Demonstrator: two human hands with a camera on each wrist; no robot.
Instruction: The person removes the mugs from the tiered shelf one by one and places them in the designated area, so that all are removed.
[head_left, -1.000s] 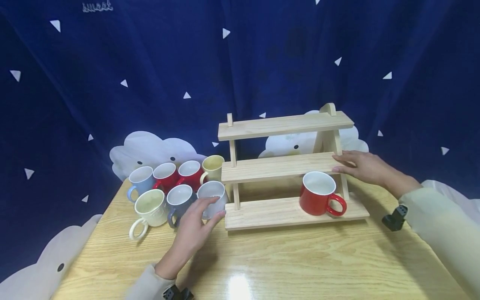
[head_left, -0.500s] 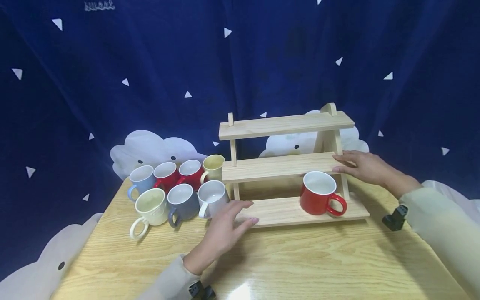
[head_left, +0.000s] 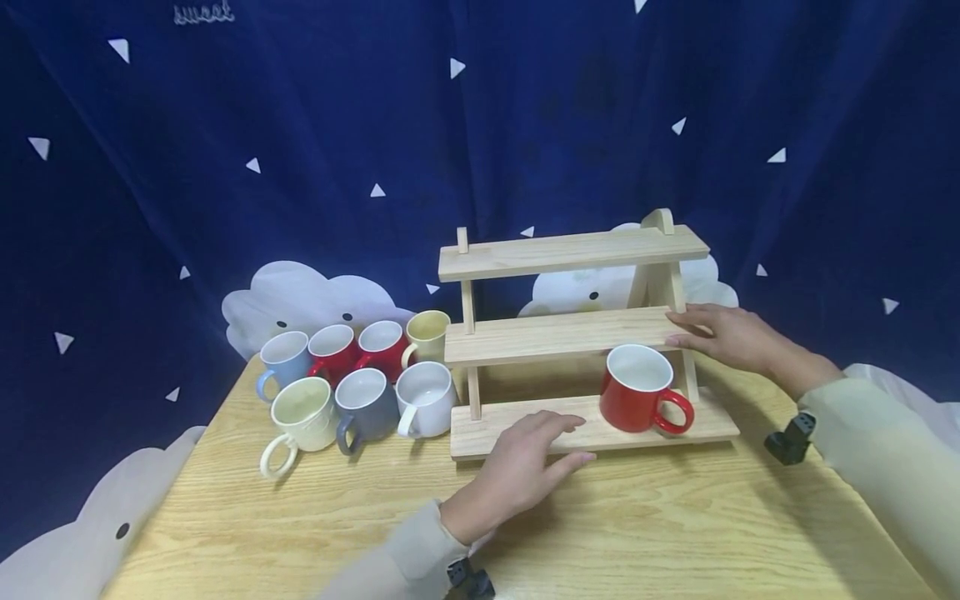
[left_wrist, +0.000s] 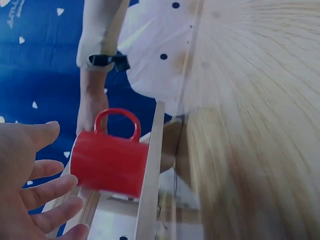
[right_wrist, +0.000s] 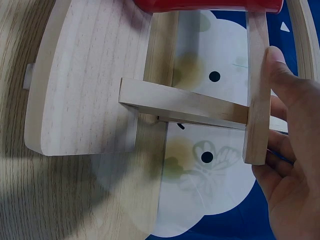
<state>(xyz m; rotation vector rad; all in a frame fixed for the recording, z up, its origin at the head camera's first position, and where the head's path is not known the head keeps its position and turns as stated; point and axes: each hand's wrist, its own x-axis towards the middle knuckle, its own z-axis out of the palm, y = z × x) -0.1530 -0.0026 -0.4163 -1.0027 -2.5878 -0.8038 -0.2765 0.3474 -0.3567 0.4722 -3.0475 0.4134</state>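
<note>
A three-tier wooden display shelf stands on the table. On the right part of its bottom tier sits a red mug, upright, white inside, its handle pointing right and forward. My left hand hovers in front of the bottom tier, left of the mug. Its fingers are spread apart and hold nothing, as the left wrist view also shows beside the red mug. At the right end of the middle tier, my right hand grips the board; in the right wrist view thumb and fingers lie on opposite sides of the middle board.
Left of the shelf several mugs cluster: white, dark grey, cream, light blue, yellow, and two red ones at the back. A dark blue curtain hangs behind the wooden table.
My left hand has moved right, from in front of the white mug to the front of the bottom tier. The right hand, shelf and mugs have stayed in place.
</note>
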